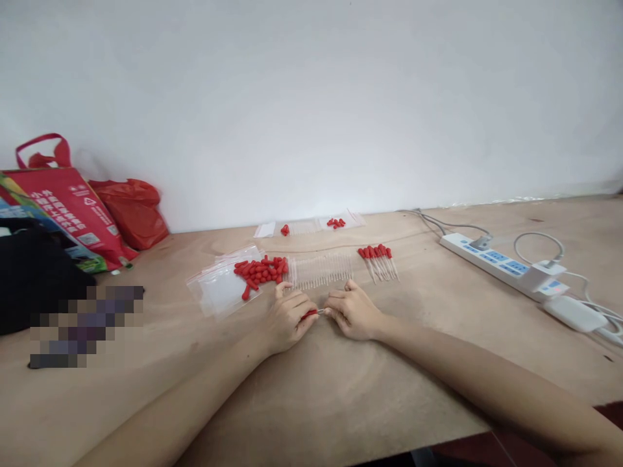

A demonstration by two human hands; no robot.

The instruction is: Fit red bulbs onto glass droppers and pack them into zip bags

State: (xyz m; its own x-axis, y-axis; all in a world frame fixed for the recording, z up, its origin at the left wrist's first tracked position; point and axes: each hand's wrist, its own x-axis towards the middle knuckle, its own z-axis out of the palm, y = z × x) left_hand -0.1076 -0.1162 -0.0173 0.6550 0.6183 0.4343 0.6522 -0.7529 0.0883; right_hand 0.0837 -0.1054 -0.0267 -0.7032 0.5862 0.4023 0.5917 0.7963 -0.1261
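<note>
My left hand (288, 319) is closed around a red rubber bulb (309, 314), low over the table. Facing it, my right hand (356, 312) pinches a thin clear glass dropper tube (320, 311), whose end meets the bulb between my fingers. How deep the tube sits in the bulb is hidden. Just beyond my hands lies a row of bare glass tubes (321, 271). A pile of loose red bulbs (260, 270) is at its left, partly on clear zip bags (219, 285). To the right, several droppers with red bulbs fitted (378, 261) lie side by side.
Farther back, more clear bags (306, 226) hold small red bulbs and tubes near the wall. A white power strip (496, 263) with plugs and cables runs along the right. At left stand a red printed bag (78, 214), a red plastic bag (131, 211) and a black item (39, 279).
</note>
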